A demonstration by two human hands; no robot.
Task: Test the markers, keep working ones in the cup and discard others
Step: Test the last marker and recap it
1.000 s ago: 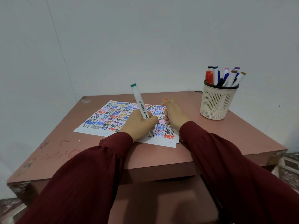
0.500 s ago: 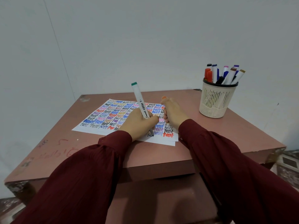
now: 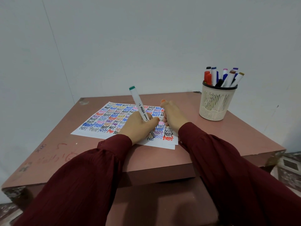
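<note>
— Marker [image 3: 139, 103], where?
— Left hand [image 3: 138, 126] grips it, tip on the paper [image 3: 97, 127] by its near edge
— Right hand [image 3: 173, 117]?
— Curled on the paper; cannot tell whether it holds anything
— Cup [image 3: 216, 103]?
— Far right on the table [image 3: 228, 137], full of markers [image 3: 228, 78]

I get soft, even, rather dim indoor light that leaves the tabletop [image 3: 211, 136] matte. The wall [image 3: 146, 38] looks flat grey-blue. The middle is sharp, print on the marker [image 3: 138, 103] readable; the wide lens bends the edges, and the corners smear
</note>
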